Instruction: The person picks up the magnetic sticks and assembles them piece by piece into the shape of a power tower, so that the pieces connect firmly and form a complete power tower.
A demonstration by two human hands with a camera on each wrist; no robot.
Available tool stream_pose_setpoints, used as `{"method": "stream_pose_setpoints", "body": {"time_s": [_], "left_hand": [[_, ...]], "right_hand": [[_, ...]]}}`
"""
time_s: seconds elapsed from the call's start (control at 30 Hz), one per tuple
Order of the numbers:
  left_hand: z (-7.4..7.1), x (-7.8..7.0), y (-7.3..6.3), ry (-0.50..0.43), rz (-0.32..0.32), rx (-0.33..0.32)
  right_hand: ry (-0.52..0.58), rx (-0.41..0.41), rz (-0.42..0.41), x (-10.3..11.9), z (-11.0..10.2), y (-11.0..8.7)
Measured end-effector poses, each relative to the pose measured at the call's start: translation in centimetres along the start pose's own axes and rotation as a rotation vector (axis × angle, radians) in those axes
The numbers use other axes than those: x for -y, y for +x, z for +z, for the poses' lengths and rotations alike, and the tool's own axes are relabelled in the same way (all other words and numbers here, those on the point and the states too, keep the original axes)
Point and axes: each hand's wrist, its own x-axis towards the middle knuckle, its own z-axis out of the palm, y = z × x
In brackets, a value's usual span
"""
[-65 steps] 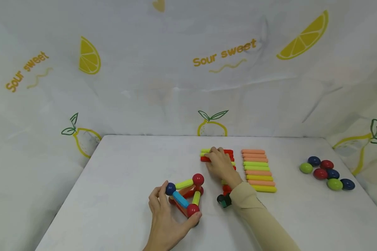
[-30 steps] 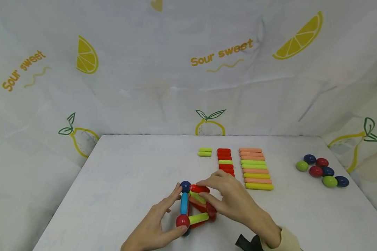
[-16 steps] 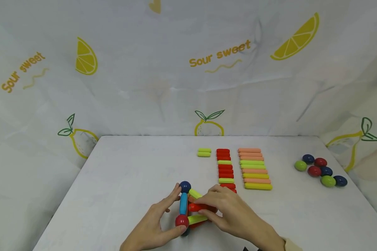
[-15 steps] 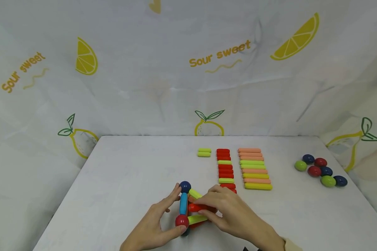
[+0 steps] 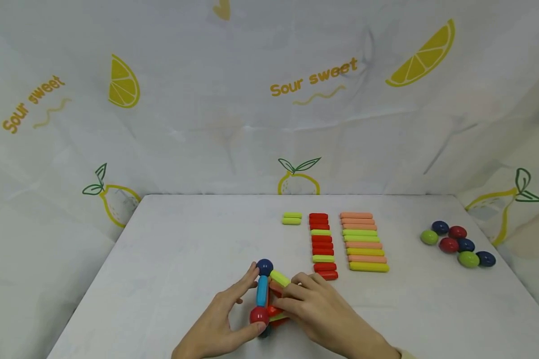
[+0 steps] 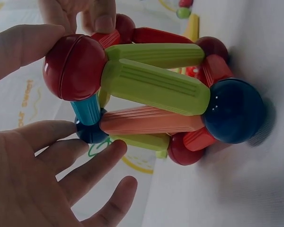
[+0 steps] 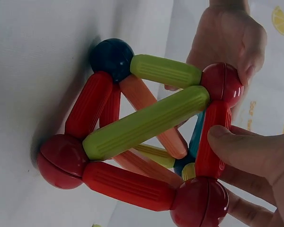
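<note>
A magnetic ball-and-stick frame [image 7: 146,123] of red and dark blue balls with green, red, orange and blue rods stands on the table. My left hand [image 5: 220,319] steadies its left side. The thumb touches a red ball [image 6: 78,66], and a fingertip touches a blue ball [image 5: 264,267] at the other end of the blue rod [image 5: 262,290]. My right hand [image 5: 321,311] pinches a short red rod [image 7: 213,137] between thumb and fingers. In the right wrist view that rod spans two red balls. From the head camera, the right hand hides the frame's right part.
Beyond the hands lie a pair of short green rods [image 5: 292,218], a column of red and green rods [image 5: 322,245], and a column of longer orange, green and yellow rods [image 5: 366,245]. Several loose balls [image 5: 449,245] sit at the right on the white table [image 5: 175,239].
My right hand took a red rod from the column and brought it to the frame, first near the blue ball, then down toward the near red ball. The left hand turned the frame, then stayed still.
</note>
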Motion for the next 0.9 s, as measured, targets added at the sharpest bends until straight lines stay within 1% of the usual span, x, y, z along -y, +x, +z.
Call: {"method": "stream_pose_setpoints", "body": {"time_s": [0.1,0.17,0.3,0.37,0.4,0.47,0.5,0.6,0.67,0.7,0.73,0.8,0.9], "left_hand": [[0.0,-0.1,-0.1,0.014,-0.02,-0.006],[0.1,-0.3,-0.2,0.031,-0.059,-0.015],[0.5,-0.8,-0.3,0.109,-0.138,-0.049],[0.8,-0.8,-0.2,0.128,-0.155,-0.076],[0.9,-0.9,-0.1,0.128,-0.16,-0.089],[1.0,-0.8,0.1,0.103,-0.152,-0.118],[1.1,-0.8,0.2,0.088,-0.143,-0.129],[1.0,-0.7,0.4,0.053,-0.13,-0.146],[0.9,-0.7,0.6,0.039,-0.13,-0.146],[0.9,-0.7,0.6,0.036,-0.135,-0.142],[0.9,-0.7,0.6,0.032,-0.138,-0.136],[0.9,-0.6,0.7,0.017,-0.131,-0.123],[0.9,-0.5,0.7,-0.007,-0.111,-0.096]], "right_hand": [[-0.017,-0.006,0.001,0.2,0.2,0.0],[-0.023,-0.017,0.003,0.4,0.4,-0.1],[0.0,-0.058,-0.002,0.5,0.6,0.1],[0.055,-0.069,-0.002,0.5,0.6,0.3],[0.099,-0.074,0.007,0.5,0.6,0.5],[0.201,-0.082,0.048,0.1,0.4,1.0],[0.243,-0.1,0.074,-0.2,0.2,1.3],[0.297,-0.202,0.176,-2.2,-0.2,2.9],[0.264,-0.262,0.253,-4.0,-0.1,4.3],[0.237,-0.281,0.285,-5.1,0.0,5.0],[0.217,-0.283,0.321,-6.1,0.3,5.7],[0.187,-0.245,0.382,-8.0,1.2,6.9],[0.145,-0.125,0.447,-10.4,2.9,8.2]]}}
